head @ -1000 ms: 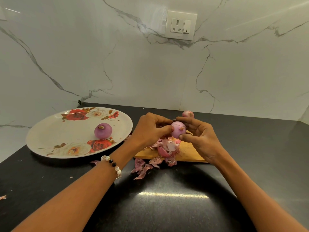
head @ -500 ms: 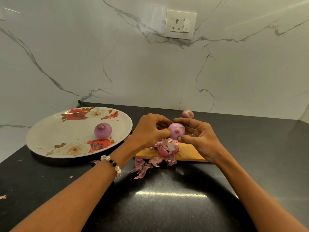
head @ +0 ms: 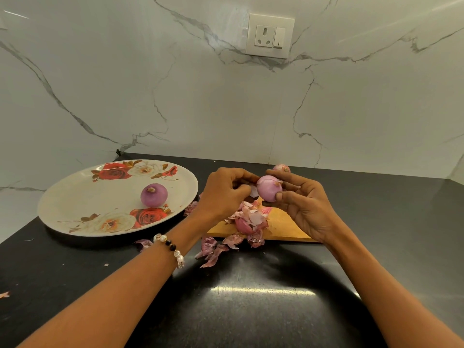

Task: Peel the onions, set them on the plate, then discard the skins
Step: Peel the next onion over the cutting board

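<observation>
My right hand (head: 305, 207) holds a pink peeled onion (head: 268, 189) between thumb and fingers above the wooden board (head: 285, 228). My left hand (head: 223, 194) is curled just left of it, pinching a strip of skin (head: 254, 192) at the onion's side. A heap of pink onion skins (head: 247, 222) lies on the board and spills onto the black counter. One peeled purple onion (head: 153, 195) sits on the white floral plate (head: 75, 197) at the left. Another onion (head: 281, 168) peeks out behind my right fingers.
The black counter (head: 251, 297) ends at a white marble wall with a socket (head: 270, 35). Loose skin scraps (head: 212, 249) lie in front of the board and one skin scrap (head: 4, 294) lies at the far left edge.
The onion has been turned in my right hand and lifted slightly. My left fingers have pulled a little to the left, drawing a strip of skin away.
</observation>
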Demonstrator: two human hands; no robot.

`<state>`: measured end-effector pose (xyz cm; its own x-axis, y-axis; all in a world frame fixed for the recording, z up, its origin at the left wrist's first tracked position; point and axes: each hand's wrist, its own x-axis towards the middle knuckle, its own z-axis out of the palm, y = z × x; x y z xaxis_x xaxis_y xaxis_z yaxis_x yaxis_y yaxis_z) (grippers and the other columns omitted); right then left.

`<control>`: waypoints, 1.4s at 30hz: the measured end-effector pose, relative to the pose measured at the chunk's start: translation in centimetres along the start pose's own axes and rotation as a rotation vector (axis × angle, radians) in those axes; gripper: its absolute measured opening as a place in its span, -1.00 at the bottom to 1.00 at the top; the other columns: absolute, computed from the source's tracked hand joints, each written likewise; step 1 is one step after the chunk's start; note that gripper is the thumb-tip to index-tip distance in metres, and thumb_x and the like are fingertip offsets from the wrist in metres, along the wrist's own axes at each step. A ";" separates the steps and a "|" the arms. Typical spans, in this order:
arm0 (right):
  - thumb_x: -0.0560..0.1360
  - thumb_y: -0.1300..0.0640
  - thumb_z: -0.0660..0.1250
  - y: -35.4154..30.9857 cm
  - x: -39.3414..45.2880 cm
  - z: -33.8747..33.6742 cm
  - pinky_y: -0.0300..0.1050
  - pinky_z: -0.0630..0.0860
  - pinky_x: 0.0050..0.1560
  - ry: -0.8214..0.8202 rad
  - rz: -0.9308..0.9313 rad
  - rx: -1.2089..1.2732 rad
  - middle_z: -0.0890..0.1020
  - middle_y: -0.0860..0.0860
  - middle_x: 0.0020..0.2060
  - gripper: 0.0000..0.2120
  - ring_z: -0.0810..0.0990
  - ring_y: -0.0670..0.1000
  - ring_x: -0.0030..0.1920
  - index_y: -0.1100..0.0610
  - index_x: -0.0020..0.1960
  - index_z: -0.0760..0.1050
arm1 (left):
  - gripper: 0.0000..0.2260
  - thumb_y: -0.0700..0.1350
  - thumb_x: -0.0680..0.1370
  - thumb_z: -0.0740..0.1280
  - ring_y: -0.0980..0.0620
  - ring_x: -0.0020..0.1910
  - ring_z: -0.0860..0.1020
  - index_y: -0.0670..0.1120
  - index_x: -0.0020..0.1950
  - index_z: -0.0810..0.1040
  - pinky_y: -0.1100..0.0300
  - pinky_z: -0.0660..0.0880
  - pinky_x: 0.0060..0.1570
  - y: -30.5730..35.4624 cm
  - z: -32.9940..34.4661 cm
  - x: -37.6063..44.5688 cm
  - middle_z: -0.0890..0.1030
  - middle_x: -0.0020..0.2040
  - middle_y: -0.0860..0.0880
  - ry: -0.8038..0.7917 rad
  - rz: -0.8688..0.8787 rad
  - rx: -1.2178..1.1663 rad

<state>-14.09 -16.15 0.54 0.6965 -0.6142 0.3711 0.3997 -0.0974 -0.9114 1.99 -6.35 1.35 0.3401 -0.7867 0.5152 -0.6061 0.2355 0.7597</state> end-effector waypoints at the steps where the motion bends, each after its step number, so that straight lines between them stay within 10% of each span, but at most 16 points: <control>1: 0.43 0.55 0.25 0.0 0.1 -0.1 -0.06 0.67 -0.07 0.012 0.006 -0.007 0.71 0.05 0.00 -0.62 0.68 0.14 0.06 0.23 0.15 0.56 | -0.80 -0.28 0.55 0.30 0.10 -0.15 0.66 -0.16 0.13 0.63 0.29 0.60 -0.09 0.0 0.0 0.0 0.67 -0.04 -0.05 -0.019 -0.037 -0.051; 9: 0.46 0.58 0.22 0.6 0.2 -0.5 -0.14 0.62 0.01 -0.052 0.072 -0.070 0.60 0.26 0.16 -0.59 0.63 0.18 0.13 0.28 0.23 0.51 | -0.67 -0.19 0.43 0.48 0.01 -0.12 0.68 -0.21 0.17 0.61 0.11 0.64 -0.15 0.2 -0.1 -0.2 0.68 0.00 -0.14 -0.101 -0.090 -0.149; 14: 0.09 0.02 0.71 0.8 0.4 -0.5 0.02 0.61 0.12 -0.038 0.054 -0.170 0.63 0.21 0.13 -0.29 0.63 0.22 0.16 0.16 0.18 0.59 | -0.70 -0.17 0.45 0.46 0.08 -0.07 0.66 -0.16 0.17 0.62 0.20 0.61 -0.05 0.0 -0.5 0.0 0.68 0.03 -0.10 -0.104 -0.024 -0.083; 27: 0.03 -0.05 0.72 0.3 0.2 0.1 -0.06 0.65 -0.03 0.031 -0.052 -0.087 0.69 0.12 0.05 -0.34 0.67 0.18 0.08 0.10 0.07 0.66 | -0.72 -0.15 0.56 0.26 -0.02 -0.10 0.61 -0.28 0.16 0.60 0.51 0.41 -0.13 -0.5 2.0 -0.4 0.68 -0.03 -0.19 0.101 0.336 0.202; 42: 0.10 -0.01 0.69 0.6 0.4 -0.1 -0.03 0.65 -0.02 0.040 -0.053 -0.049 0.69 0.16 0.04 -0.43 0.67 0.19 0.07 0.09 0.07 0.68 | -0.64 -0.19 0.42 0.49 0.16 -0.11 0.66 -0.13 0.21 0.60 0.37 0.56 -0.09 0.4 0.5 -0.5 0.68 0.00 -0.04 -0.038 0.003 -0.123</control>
<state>-13.66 -16.47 0.15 0.6504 -0.6378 0.4126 0.4050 -0.1684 -0.8987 1.19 -6.12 1.18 0.3101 -0.8063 0.5037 -0.5134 0.3039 0.8025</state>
